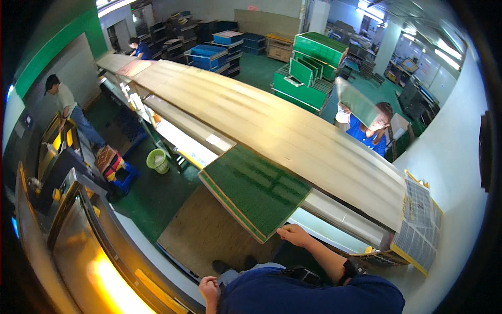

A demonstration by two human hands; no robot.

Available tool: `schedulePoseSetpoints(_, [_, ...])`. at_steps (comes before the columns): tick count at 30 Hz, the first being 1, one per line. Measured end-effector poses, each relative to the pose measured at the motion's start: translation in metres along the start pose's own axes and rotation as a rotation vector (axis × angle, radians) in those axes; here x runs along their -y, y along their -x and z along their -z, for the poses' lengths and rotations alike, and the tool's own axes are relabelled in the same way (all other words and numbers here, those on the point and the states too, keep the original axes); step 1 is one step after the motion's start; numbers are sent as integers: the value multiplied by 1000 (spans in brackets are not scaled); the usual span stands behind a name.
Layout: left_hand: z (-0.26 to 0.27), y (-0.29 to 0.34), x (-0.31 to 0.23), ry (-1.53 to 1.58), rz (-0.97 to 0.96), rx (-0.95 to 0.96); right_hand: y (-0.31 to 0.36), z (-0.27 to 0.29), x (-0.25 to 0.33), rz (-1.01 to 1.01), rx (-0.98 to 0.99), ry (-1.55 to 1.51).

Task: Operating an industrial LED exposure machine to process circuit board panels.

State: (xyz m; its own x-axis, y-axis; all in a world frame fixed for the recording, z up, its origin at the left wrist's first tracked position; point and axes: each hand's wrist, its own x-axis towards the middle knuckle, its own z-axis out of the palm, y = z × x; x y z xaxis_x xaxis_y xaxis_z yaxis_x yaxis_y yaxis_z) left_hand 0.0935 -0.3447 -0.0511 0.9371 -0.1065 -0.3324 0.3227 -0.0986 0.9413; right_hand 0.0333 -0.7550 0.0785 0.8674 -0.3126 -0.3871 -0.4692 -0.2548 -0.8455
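Observation:
A large green circuit board panel (256, 188) with a copper-coloured strip along its near left edge lies tilted, its far side against the long pale workbench (293, 131). My right hand (295, 234) pinches its near right corner, thumb and fingers closed on the edge. Away from the panel, my left hand (209, 289) is held low beside my body. Its fingers are curled in, and nothing shows in them. The panel covers part of the bright lit strip under the bench's edge.
Across the bench a co-worker (368, 133) holds up a translucent panel (358, 102). Green crates (319, 57) stand behind. At left are a glowing yellow-lit machine (104, 272), a green basket (157, 161) and another person (73, 110). A yellow-edged gridded sheet (418, 225) covers the bench's right end.

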Motion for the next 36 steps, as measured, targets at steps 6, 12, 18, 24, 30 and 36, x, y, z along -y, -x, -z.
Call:
schedulePoseSetpoints(6, [-21,-45,-8,-47,7,239,12,19,75,202,-202,-83])
schedulePoseSetpoints(12, [-2,-84,1,283,279,86,-17,85,167,600,-819,829])
schedulePoseSetpoints(18, [8,-123,-16,177,466,262,-49,97,161,242,-805,995])
schedulePoseSetpoints(24, [-16,-206,-57,48,283,443,-45,58,155,493,-802,970])
schedulePoseSetpoints(30, [-92,-207,-249,302,357,740,-30,19,171,734,-388,876])
schedulePoseSetpoints(36, [-119,-189,-329,538,518,820,-38,19,185,1060,170,914])
